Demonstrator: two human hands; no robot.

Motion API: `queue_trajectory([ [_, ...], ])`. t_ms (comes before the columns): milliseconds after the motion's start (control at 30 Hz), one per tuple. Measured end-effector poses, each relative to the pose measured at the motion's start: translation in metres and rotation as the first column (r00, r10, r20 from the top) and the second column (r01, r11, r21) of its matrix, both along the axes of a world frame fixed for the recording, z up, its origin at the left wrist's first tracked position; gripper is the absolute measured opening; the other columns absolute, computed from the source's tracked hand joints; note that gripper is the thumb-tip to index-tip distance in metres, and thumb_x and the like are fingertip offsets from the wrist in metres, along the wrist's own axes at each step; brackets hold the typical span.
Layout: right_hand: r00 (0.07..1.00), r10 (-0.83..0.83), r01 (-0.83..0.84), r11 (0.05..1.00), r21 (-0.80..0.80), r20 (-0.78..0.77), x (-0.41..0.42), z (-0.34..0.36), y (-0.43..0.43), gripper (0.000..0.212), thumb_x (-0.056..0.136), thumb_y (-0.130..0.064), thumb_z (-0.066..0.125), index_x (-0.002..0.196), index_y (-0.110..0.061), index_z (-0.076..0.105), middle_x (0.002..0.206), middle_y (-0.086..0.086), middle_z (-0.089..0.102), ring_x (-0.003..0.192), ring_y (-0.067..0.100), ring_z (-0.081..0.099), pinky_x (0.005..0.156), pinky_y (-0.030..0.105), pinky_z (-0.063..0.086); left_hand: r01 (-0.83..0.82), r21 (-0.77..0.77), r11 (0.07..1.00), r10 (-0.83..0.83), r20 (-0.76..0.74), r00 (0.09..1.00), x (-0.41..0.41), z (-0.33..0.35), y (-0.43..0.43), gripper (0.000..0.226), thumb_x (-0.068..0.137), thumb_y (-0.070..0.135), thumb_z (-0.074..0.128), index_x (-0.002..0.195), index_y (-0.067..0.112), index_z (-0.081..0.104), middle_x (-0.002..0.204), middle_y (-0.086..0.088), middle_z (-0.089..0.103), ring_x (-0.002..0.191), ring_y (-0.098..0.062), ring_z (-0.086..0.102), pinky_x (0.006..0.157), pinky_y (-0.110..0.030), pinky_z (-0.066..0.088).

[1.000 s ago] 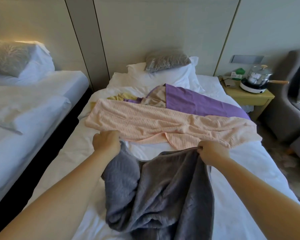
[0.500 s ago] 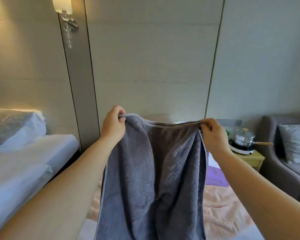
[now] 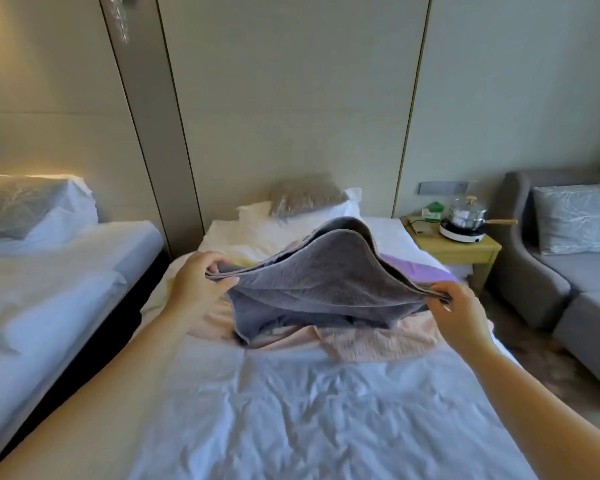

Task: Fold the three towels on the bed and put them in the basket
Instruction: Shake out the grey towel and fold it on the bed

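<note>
A person's left hand [image 3: 196, 284] and right hand [image 3: 459, 311] each pinch a corner of a grey towel [image 3: 321, 275], fingers closed on it, holding it doubled above the bed [image 3: 291, 410], over a peach towel [image 3: 368, 344]

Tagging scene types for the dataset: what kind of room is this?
Most likely a hotel twin room. Two matching white-sheeted beds, the near bed and a second bed, stand side by side against a panelled wall, with a bedside table and a grey sofa to the right.
</note>
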State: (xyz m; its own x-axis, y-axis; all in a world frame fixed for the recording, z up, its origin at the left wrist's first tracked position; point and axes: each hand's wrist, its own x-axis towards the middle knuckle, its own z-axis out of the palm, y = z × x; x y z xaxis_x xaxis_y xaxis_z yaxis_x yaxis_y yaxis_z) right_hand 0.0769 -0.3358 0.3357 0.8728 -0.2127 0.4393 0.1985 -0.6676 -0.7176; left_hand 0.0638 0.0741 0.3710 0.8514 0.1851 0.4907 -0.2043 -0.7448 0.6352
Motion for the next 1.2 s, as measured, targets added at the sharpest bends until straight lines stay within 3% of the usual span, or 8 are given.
queue_trajectory([
  [133,0.961,-0.024,-0.009,0.993,-0.119,-0.274,-0.083,-0.104,-0.003,0.011,0.083,0.0,0.063,0.092,-0.003,0.066,0.098,0.014,0.06,0.09,0.034,0.057,0.074,0.035,0.042,0.061,0.127,0.99,-0.018,-0.318,0.948,-0.072,-0.109,0.016,0.008,0.076,0.003,0.075,0.082,0.008,0.073,0.079,-0.004,0.06,0.082,-0.027,0.055,0.064,-0.028,0.033],
  [300,0.866,-0.051,-0.066,0.974,-0.215,-0.497,-0.186,-0.206,-0.009,0.009,0.086,-0.005,0.06,0.081,-0.012,0.06,0.093,0.003,0.054,0.083,0.028,0.053,0.066,0.032,0.036,0.114,0.159,0.981,0.002,-0.591,0.807,-0.168,-0.222,0.037,0.007,0.076,-0.001,0.072,0.081,0.004,0.072,0.085,-0.015,0.062,0.091,-0.031,0.055,0.069,-0.029,0.033],
  [467,0.77,-0.164,-0.103,0.922,-0.373,-0.617,-0.261,-0.255,-0.025,0.003,0.084,-0.009,0.066,0.082,-0.011,0.065,0.095,0.013,0.065,0.084,0.034,0.054,0.067,0.037,0.043,0.055,0.204,0.977,0.109,-0.709,0.697,-0.253,-0.289,0.056,0.01,0.077,-0.002,0.068,0.081,0.007,0.069,0.093,-0.018,0.06,0.093,-0.036,0.056,0.08,-0.037,0.045],
  [633,0.769,-0.303,-0.236,0.683,-0.691,-0.562,-0.316,-0.274,-0.057,0.013,0.075,-0.014,0.074,0.084,-0.024,0.072,0.109,0.001,0.064,0.113,0.032,0.042,0.093,0.042,0.031,-0.054,0.466,0.883,0.409,-0.709,0.574,-0.317,-0.314,0.066,0.015,0.089,0.023,0.058,0.079,0.034,0.06,0.104,0.001,0.059,0.096,-0.032,0.055,0.072,-0.036,0.042],
  [733,0.734,-0.355,-0.284,0.615,-0.736,-0.579,-0.343,-0.286,-0.074,0.013,0.08,-0.024,0.07,0.091,-0.029,0.074,0.117,0.0,0.062,0.117,0.031,0.038,0.097,0.04,0.024,-0.055,0.564,0.824,0.514,-0.703,0.491,-0.354,-0.333,0.054,0.015,0.094,0.027,0.053,0.085,0.037,0.06,0.111,0.003,0.061,0.104,-0.029,0.053,0.084,-0.036,0.039],
  [933,0.753,-0.294,-0.207,0.743,-0.636,-0.589,-0.377,-0.312,-0.084,0.012,0.087,-0.025,0.065,0.096,-0.023,0.072,0.116,0.007,0.06,0.116,0.034,0.039,0.095,0.043,0.028,-0.026,0.636,0.772,0.588,-0.696,0.412,-0.393,-0.361,-0.004,0.036,0.09,0.02,0.049,0.123,0.034,0.055,0.136,-0.001,0.049,0.125,-0.027,0.042,0.11,-0.042,0.023],
  [1100,0.745,-0.163,-0.059,0.95,-0.308,-0.646,-0.375,-0.325,-0.087,0.014,0.087,-0.02,0.066,0.099,-0.016,0.072,0.135,0.01,0.041,0.112,0.036,0.044,0.1,0.04,0.036,0.055,0.521,0.852,0.339,-0.629,0.7,-0.39,-0.372,-0.093,0.054,0.084,0.031,0.063,0.136,0.025,0.047,0.14,-0.003,0.043,0.126,-0.03,0.039,0.108,-0.04,0.025],
  [1200,0.743,-0.043,0.076,0.997,0.02,-0.668,-0.373,-0.33,-0.09,0.014,0.087,-0.009,0.066,0.098,-0.015,0.07,0.141,0.01,0.035,0.09,0.026,0.06,0.083,0.026,0.044,0.169,0.434,0.885,0.153,-0.613,0.775,-0.37,-0.38,-0.151,0.06,0.083,0.034,0.066,0.138,0.026,0.043,0.144,0.0,0.039,0.13,-0.026,0.037,0.109,-0.038,0.025],
])
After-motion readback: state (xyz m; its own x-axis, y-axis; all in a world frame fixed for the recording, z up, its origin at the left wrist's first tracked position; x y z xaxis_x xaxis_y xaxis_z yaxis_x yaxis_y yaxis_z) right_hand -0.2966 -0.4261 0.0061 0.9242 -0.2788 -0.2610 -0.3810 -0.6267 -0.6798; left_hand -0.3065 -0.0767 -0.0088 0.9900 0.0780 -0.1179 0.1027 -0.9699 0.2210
